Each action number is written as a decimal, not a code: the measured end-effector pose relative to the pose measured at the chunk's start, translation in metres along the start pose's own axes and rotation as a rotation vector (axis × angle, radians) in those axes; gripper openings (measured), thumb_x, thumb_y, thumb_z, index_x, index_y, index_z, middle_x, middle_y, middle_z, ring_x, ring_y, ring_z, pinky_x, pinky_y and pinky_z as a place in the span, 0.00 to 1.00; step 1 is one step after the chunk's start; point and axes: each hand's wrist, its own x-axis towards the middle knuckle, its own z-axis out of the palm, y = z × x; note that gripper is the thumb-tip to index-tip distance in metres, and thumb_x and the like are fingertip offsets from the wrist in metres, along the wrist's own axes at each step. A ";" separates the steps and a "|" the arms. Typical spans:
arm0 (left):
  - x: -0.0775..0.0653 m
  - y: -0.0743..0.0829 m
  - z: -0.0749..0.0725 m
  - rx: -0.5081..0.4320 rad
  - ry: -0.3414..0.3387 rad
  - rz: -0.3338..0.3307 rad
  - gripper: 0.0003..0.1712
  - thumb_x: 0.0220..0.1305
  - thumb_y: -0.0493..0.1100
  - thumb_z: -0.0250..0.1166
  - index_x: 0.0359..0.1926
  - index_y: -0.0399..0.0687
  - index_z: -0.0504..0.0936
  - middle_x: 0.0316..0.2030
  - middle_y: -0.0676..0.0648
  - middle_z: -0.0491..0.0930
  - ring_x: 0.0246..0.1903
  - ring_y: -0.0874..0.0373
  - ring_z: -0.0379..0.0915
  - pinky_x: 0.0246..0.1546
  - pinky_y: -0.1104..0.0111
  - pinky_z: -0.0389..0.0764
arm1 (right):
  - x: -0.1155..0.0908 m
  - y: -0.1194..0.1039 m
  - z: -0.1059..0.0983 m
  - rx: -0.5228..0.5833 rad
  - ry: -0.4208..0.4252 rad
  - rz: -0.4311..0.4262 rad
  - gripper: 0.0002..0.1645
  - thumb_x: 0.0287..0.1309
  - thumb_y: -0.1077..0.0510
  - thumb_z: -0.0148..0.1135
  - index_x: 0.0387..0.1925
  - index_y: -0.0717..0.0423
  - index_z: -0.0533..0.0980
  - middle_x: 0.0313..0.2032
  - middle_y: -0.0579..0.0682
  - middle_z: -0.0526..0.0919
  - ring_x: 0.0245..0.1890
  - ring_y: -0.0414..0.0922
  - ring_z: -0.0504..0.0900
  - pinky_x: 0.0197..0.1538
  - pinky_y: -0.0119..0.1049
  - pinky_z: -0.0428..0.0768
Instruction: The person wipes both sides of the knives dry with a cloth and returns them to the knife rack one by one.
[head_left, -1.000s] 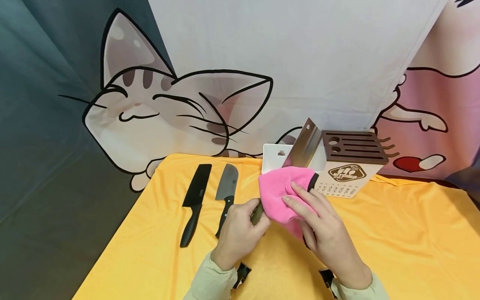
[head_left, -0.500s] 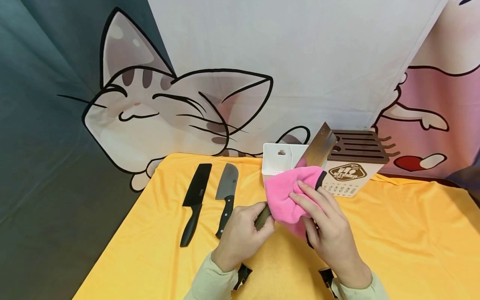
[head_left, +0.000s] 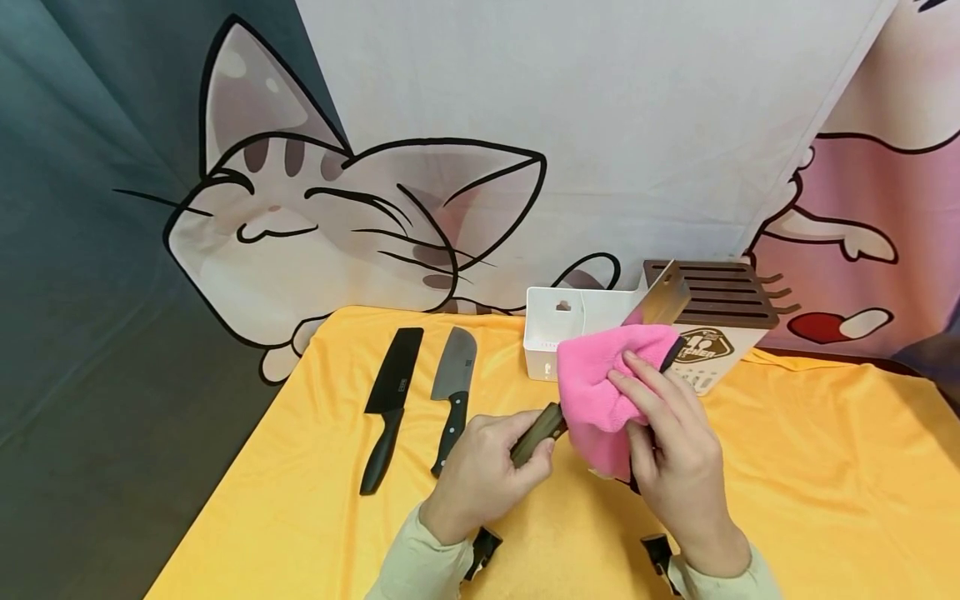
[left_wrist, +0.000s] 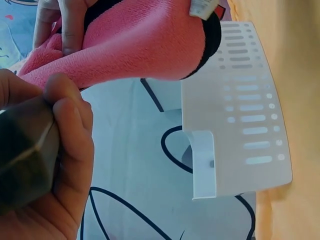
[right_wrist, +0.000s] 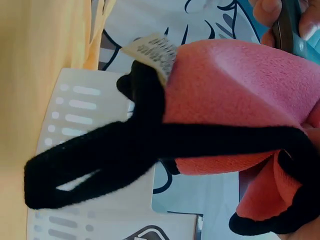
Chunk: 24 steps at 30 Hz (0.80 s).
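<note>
My left hand (head_left: 491, 475) grips the olive-brown handle (head_left: 538, 433) of a broad-bladed knife, a cleaver by its shape. The steel blade (head_left: 666, 297) points up and away to the right, its tip end showing above a pink cloth (head_left: 611, 392). Wrapped over the blade, that black-edged cloth is held by my right hand (head_left: 678, 450), its fingers pressing the fabric from the right side. Most of the blade is hidden under the cloth. In the right wrist view a black hanging loop (right_wrist: 85, 167) and a pale label (right_wrist: 152, 52) dangle from the cloth.
Left of my hands, a black knife (head_left: 393, 383) and a steel-bladed knife with black handle (head_left: 453, 387) lie on the yellow tablecloth (head_left: 300, 492). Behind the cloth stands a white holder (head_left: 551, 329) with a brown slotted top (head_left: 723, 296) and side hooks (head_left: 780, 293).
The knife and cloth have shifted right, with both hands moving along. The cloth has slid up along the blade, so more of the handle shows and less of the blade's end.
</note>
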 end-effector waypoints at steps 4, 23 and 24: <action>0.000 0.000 0.001 0.011 -0.020 0.025 0.02 0.60 0.38 0.62 0.33 0.50 0.81 0.17 0.60 0.67 0.15 0.75 0.56 0.15 0.82 0.60 | 0.004 -0.001 -0.004 -0.015 0.036 0.043 0.19 0.59 0.69 0.49 0.45 0.70 0.82 0.47 0.67 0.84 0.45 0.65 0.79 0.64 0.34 0.70; -0.002 0.002 0.002 -0.010 -0.099 0.104 0.02 0.61 0.39 0.61 0.34 0.52 0.80 0.18 0.61 0.65 0.17 0.77 0.57 0.17 0.83 0.60 | 0.006 0.017 -0.022 -0.099 0.265 0.287 0.15 0.60 0.67 0.61 0.47 0.66 0.84 0.48 0.63 0.85 0.54 0.46 0.83 0.59 0.29 0.74; -0.002 0.002 0.003 -0.014 -0.102 0.107 0.02 0.62 0.40 0.61 0.35 0.52 0.80 0.18 0.61 0.65 0.17 0.77 0.57 0.17 0.83 0.60 | 0.007 0.017 -0.023 -0.104 0.276 0.298 0.15 0.60 0.67 0.61 0.48 0.66 0.84 0.48 0.63 0.85 0.54 0.45 0.83 0.59 0.28 0.74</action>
